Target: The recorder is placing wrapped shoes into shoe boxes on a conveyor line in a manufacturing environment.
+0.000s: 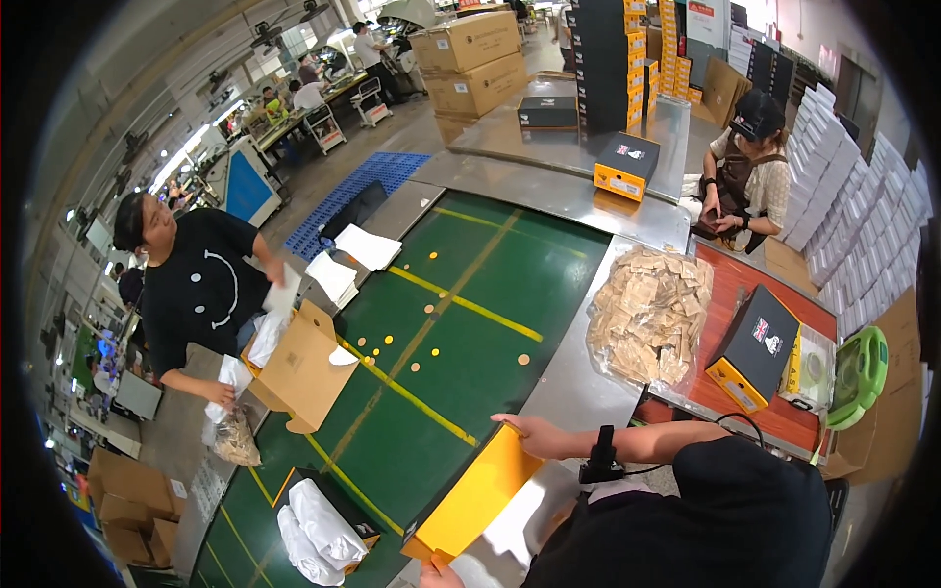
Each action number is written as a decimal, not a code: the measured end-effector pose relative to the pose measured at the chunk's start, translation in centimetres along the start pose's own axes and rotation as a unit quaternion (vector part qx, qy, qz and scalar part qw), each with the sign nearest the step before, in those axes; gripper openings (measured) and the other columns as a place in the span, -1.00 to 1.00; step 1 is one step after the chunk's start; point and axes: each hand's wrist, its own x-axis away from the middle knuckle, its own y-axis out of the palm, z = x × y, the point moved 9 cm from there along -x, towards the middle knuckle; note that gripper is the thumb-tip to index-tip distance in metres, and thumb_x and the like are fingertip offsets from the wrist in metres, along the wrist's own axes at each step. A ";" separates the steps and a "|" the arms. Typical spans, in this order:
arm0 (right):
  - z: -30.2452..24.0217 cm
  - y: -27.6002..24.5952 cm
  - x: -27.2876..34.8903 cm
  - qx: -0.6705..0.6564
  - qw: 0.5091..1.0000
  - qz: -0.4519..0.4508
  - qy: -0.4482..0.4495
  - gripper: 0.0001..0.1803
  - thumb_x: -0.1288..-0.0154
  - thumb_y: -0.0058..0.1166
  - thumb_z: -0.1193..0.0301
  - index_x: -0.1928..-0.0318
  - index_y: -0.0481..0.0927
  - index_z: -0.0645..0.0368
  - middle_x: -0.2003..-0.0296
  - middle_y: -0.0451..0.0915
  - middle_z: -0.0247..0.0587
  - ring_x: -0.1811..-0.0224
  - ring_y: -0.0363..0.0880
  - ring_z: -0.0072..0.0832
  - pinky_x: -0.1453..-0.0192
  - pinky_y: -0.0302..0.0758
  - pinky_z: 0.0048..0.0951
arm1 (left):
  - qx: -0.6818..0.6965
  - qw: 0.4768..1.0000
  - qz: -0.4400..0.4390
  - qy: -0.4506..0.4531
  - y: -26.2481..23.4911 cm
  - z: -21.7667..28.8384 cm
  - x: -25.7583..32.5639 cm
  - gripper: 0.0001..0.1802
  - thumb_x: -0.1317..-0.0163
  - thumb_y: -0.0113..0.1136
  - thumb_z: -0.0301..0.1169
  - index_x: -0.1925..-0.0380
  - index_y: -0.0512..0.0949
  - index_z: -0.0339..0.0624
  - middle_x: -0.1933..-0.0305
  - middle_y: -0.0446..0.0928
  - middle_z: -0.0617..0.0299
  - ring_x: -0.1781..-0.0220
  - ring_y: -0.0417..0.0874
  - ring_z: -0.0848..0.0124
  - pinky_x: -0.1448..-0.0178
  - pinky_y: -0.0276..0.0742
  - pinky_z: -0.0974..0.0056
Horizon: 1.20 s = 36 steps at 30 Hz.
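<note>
A yellow-and-black cardboard box [478, 495] is held at the near edge of the green conveyor belt, tilted with its broad yellow face up. My right hand [527, 435] grips its far end, fingers closed round the edge. At the near end, my left hand [440, 572] pinches the corner, partly cut off by the picture's lower rim. To the left on the belt lies a dark open box [367, 534] filled with white paper-wrapped bundles [316, 529].
Across the belt [470, 387], a co-worker [201, 279] handles white paper beside an open brown box [309, 367]. Small round stickers dot the belt. On my right are a bag of brown packets [650, 312], a black-yellow box [755, 345] and a green plastic case [859, 377]. Another person [750, 167] sits beyond.
</note>
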 end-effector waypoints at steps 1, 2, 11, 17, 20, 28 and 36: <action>-0.5 0.0 0.3 0.007 1.000 -0.009 0.012 -0.26 -0.11 -0.35 0.73 -0.36 0.18 0.02 -0.04 0.49 0.11 -0.18 0.42 -0.16 -0.23 0.31 -0.35 | 0.000 1.000 0.000 -0.002 0.1 -0.3 -0.1 -0.51 -0.32 0.01 -0.08 0.31 0.57 -0.41 0.44 0.54 -0.29 0.41 0.54 -0.18 0.28 0.44 -0.03; -0.7 0.2 0.4 0.013 1.000 -0.017 0.022 -0.23 -0.05 -0.34 0.73 -0.36 0.18 0.06 -0.01 0.50 0.16 -0.17 0.41 -0.08 -0.22 0.32 -0.31 | -0.001 1.000 -0.008 -0.011 0.5 -1.0 -0.2 -0.51 -0.32 0.01 -0.08 0.30 0.57 -0.40 0.43 0.55 -0.29 0.40 0.54 -0.18 0.28 0.44 -0.03; 0.8 0.2 0.2 -0.047 0.999 0.001 -0.008 -0.18 -0.03 -0.33 0.74 -0.40 0.12 0.06 -0.01 0.50 0.16 -0.12 0.46 -0.09 -0.21 0.32 -0.33 | 0.003 1.000 -0.007 0.018 0.6 -0.5 -0.2 -0.51 -0.33 -0.01 -0.07 0.29 0.58 -0.37 0.44 0.55 -0.26 0.40 0.56 -0.17 0.30 0.46 -0.02; 1.2 0.8 1.4 0.039 0.998 -0.036 -0.016 -0.13 -0.01 -0.35 0.76 -0.43 0.02 0.10 -0.09 0.44 0.19 -0.20 0.38 -0.10 -0.26 0.27 -0.34 | -0.003 1.000 -0.026 0.012 1.4 -1.9 -0.1 -0.48 -0.34 -0.05 -0.02 0.21 0.57 -0.35 0.44 0.57 -0.22 0.40 0.56 -0.15 0.30 0.46 -0.02; 1.9 1.4 1.9 0.024 0.987 -0.017 -0.156 -0.09 0.04 -0.34 0.80 -0.43 -0.02 0.10 -0.26 0.28 0.15 -0.34 0.23 -0.09 -0.34 0.19 -0.35 | 0.013 0.999 -0.050 -0.001 4.5 -7.2 -1.1 -0.51 -0.35 -0.01 -0.10 0.04 0.50 -0.36 0.33 0.61 0.00 0.35 0.60 0.05 0.27 0.47 0.11; -1.4 -3.4 -0.1 -0.046 0.968 -0.242 -0.055 -0.40 -0.34 0.05 0.23 -0.34 0.26 0.07 -0.39 0.14 -0.11 -0.50 -0.11 -0.33 -0.48 0.00 -0.21 | 0.423 0.894 -0.043 -0.141 0.8 -12.3 -4.8 -0.52 -0.35 0.07 -0.34 -0.23 0.33 -0.25 0.16 0.60 0.14 0.17 0.65 0.44 0.17 0.59 0.37; -2.8 3.6 -4.1 0.419 0.864 -0.179 -0.217 -0.44 -0.41 -0.24 -0.04 -0.29 0.32 -0.05 -0.32 0.24 -0.03 -0.32 0.21 0.11 -0.37 0.15 0.08 | 0.198 0.970 -0.138 0.031 0.6 0.7 -11.9 -0.53 -0.36 0.03 -0.26 -0.18 0.40 -0.31 -0.01 0.58 0.12 0.07 0.62 0.30 -0.03 0.48 0.29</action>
